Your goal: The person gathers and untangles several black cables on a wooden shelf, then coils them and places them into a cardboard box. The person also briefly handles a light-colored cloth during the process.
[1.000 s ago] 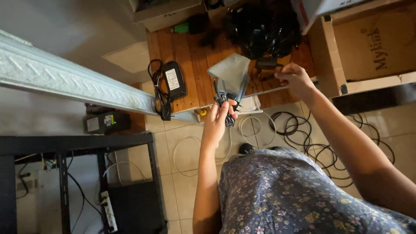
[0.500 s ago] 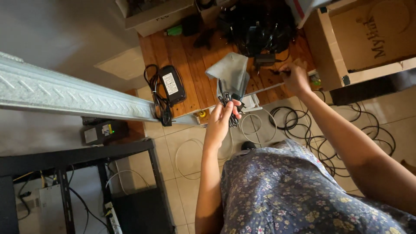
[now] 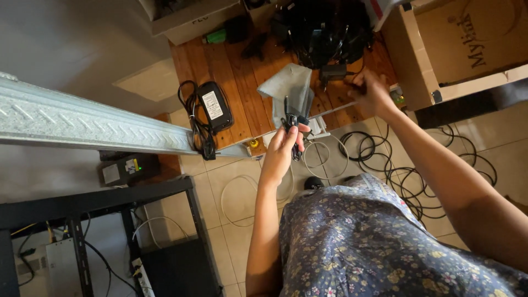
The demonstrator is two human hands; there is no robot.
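Observation:
My left hand is raised in the middle of the view and grips a bundle of thin black cable together with a grey cloth that fans out above the fingers. My right hand reaches further out over the wooden board. Its fingers are pinched on a black cable that leads to a heap of black adapters and cords. A black power brick with a white label lies on the board to the left, its cord coiled beside it.
A cardboard box stands at the upper right. Black and white cables loop over the tiled floor. A pale ridged rail crosses the left side. Below it are a black metal rack and a small black box with a green light.
My right hand has slid along the wooden board toward the black heap and pinched a cable there. My left hand has kept its grip; the view has shifted slightly.

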